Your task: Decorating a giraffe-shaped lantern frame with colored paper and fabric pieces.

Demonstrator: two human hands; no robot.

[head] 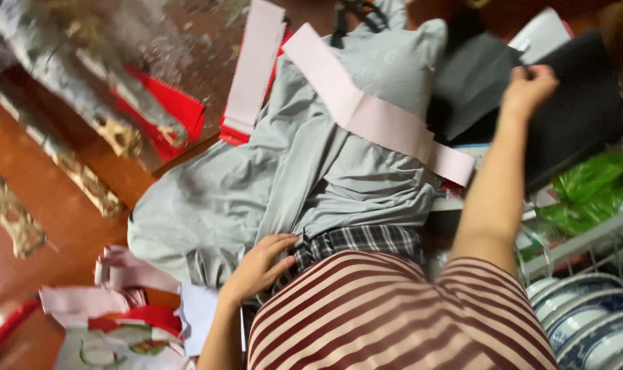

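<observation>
Grey cloth [311,171]: spread over the lap, pink strip [373,116] lying across it. Left hand [260,264]: fingers flat on its near edge, pinning it. Right hand [527,89]: beyond the cloth, pinching black fabric [578,103], apparently lifting it.

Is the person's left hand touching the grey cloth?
Touching. The head view shows the left hand lying flat on the near edge of the grey cloth, fingers spread on its folds, with no gap visible between them.

Grey cloth [304,164] and pink strips [380,116] crowd the bare floor [58,199].
</observation>
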